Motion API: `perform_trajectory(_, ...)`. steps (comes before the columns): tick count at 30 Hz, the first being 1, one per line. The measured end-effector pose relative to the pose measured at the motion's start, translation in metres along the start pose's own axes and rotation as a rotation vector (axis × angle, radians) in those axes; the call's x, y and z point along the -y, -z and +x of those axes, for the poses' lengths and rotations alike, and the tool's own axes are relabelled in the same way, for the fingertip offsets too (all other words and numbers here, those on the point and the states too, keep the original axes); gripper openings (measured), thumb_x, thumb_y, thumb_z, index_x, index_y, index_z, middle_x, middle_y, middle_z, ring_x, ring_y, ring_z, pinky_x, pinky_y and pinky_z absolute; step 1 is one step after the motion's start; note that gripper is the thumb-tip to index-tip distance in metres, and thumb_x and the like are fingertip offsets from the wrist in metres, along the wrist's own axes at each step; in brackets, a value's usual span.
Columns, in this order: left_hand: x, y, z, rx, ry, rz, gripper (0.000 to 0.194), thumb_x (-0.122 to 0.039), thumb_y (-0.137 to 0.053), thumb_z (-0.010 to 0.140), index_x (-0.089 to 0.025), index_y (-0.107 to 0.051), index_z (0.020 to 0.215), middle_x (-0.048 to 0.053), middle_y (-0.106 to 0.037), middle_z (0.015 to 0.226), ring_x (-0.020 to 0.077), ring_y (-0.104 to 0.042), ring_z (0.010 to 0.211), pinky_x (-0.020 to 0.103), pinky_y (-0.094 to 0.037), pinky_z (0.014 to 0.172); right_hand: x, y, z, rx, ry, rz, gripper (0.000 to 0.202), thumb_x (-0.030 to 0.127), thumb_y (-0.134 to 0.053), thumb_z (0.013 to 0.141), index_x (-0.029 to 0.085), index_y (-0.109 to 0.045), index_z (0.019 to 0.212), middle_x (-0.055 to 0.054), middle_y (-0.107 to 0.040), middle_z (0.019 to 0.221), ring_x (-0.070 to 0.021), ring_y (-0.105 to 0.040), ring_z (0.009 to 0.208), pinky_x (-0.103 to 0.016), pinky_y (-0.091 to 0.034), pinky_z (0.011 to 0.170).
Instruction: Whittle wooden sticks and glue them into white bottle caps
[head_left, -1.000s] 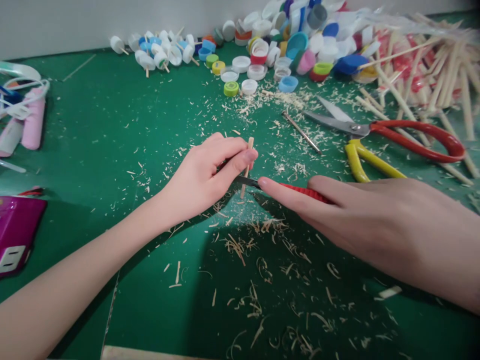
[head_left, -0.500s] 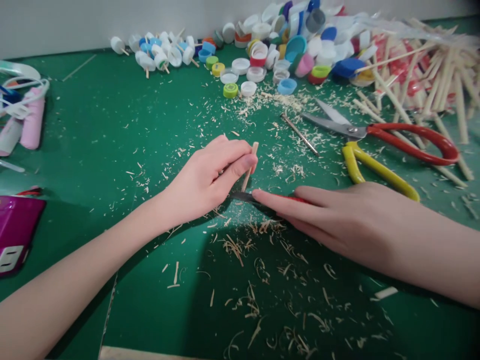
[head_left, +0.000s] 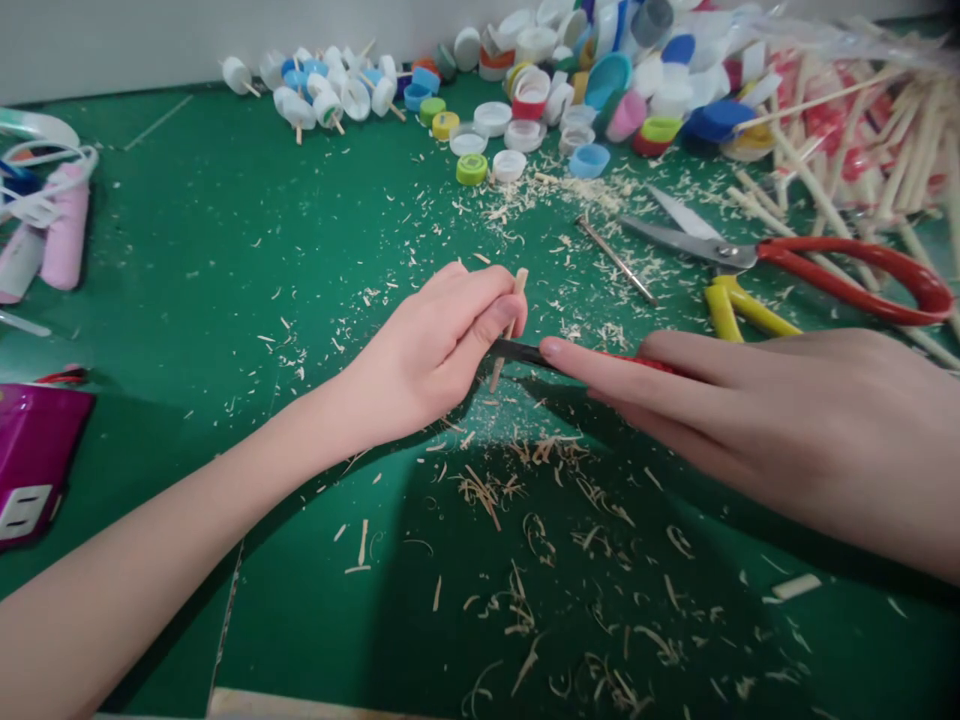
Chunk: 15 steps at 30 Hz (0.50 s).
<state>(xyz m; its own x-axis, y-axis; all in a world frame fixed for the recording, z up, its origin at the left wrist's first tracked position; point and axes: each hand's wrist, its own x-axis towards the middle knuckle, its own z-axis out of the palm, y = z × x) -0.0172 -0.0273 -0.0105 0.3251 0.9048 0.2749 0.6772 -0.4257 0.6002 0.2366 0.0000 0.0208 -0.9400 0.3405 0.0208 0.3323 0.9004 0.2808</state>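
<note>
My left hand (head_left: pixel 442 345) pinches a short wooden stick (head_left: pixel 498 374) between thumb and fingers; the stick leans, its upper end poking out above my thumb and its lower end close to the table. My right hand (head_left: pixel 757 420) is wrapped round the red handle of a knife (head_left: pixel 523 352), with the index finger stretched along its back. The dark blade lies against the stick just below my left thumb. Thin curled wood shavings (head_left: pixel 540 540) are scattered on the green table under and around both hands.
Red-handled scissors (head_left: pixel 750 255) lie half open beyond my right hand, near a yellow-handled tool (head_left: pixel 724 305) and a thin metal rod (head_left: pixel 616 260). Bottle caps (head_left: pixel 525 90) and wooden sticks (head_left: pixel 900 140) pile up at the back. A purple box (head_left: pixel 41 460) sits at left.
The knife blade has moved up along the stick, from near its lower end to just under my left thumb. The view has shifted slightly.
</note>
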Motion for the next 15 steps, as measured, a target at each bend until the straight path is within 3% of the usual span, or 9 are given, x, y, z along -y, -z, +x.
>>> perform_trajectory(6,-0.0012,-0.0001,-0.0004,-0.008,-0.016,-0.005,0.042,-0.044,-0.024,0.102,-0.023,-0.055,0.081,0.003,-0.063,0.084,0.0183,-0.057,0.085,0.036,-0.049,0.083,0.0043,0.0003,-0.0014,0.004,-0.014,0.027,0.068,0.008,-0.033,0.091,0.025,-0.012,0.154,0.005,-0.043,0.072,-0.0111,-0.023,0.049,-0.028,-0.016,0.048)
perform_trajectory(10,-0.0012,0.0005,-0.0001,0.003,-0.021,0.008,0.040,-0.041,-0.026,0.102,-0.023,-0.055,0.081,0.003,-0.064,0.083,0.0183,-0.057,0.083,0.036,-0.049,0.083,0.0076,0.0012,-0.0027,-0.062,-0.031,0.030,0.071,0.006,-0.033,0.088,0.025,-0.015,0.154,0.005,-0.040,0.067,-0.0116,-0.023,0.045,-0.030,-0.015,0.048)
perform_trajectory(15,-0.0029,0.0012,-0.0010,-0.012,-0.020,0.024,0.036,-0.038,-0.029,0.101,-0.023,-0.054,0.080,0.002,-0.064,0.083,0.0174,-0.057,0.080,0.036,-0.050,0.080,0.0091,0.0043,-0.0040,0.013,-0.028,0.007,0.072,0.005,-0.035,0.087,0.024,-0.016,0.153,0.005,-0.041,0.068,-0.0119,-0.026,0.045,-0.029,-0.016,0.048)
